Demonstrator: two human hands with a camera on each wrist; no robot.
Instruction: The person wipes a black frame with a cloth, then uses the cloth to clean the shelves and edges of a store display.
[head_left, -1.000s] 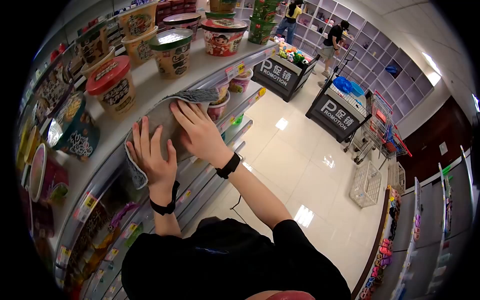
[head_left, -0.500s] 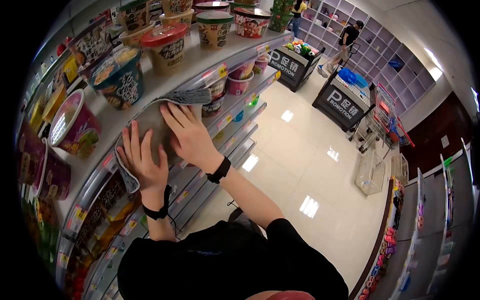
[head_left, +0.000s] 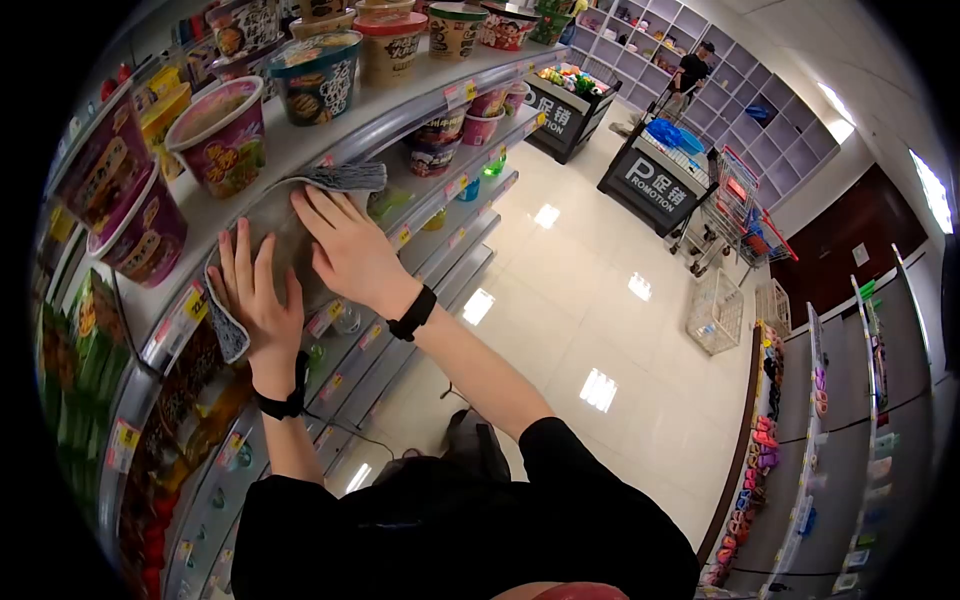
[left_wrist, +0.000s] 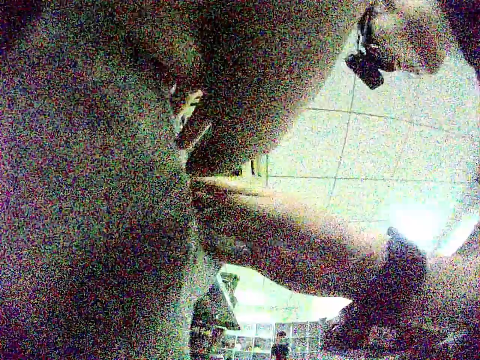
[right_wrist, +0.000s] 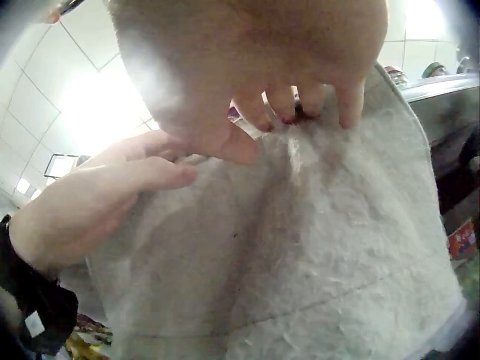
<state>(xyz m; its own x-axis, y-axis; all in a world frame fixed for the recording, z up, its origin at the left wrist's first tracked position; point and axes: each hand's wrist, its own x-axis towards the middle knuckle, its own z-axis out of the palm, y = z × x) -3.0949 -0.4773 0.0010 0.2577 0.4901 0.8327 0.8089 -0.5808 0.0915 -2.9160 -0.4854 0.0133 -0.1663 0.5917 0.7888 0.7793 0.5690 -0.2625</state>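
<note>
A cloth, pale on one face with a fluffy grey border, drapes over the front edge of a shelf. My left hand lies on its near part with the fingers extended. Beside it, farther along the edge, my right hand presses the cloth with straight fingers. In the right wrist view the pale cloth hangs below both hands. Closest behind the cloth stands a purple noodle bowl. The left wrist view is dark and grainy, and shows little of the cloth.
Teal and red-lidded noodle tubs line the shelf, with stacked purple bowls at the near end. Price tags run along the edge. Promotion bins, shopping carts and a person are across the aisle.
Both hands and the cloth have slid along the shelf edge toward its near end, from beside the red-lidded tub to the purple bowl. Both hands stay flat on the cloth.
</note>
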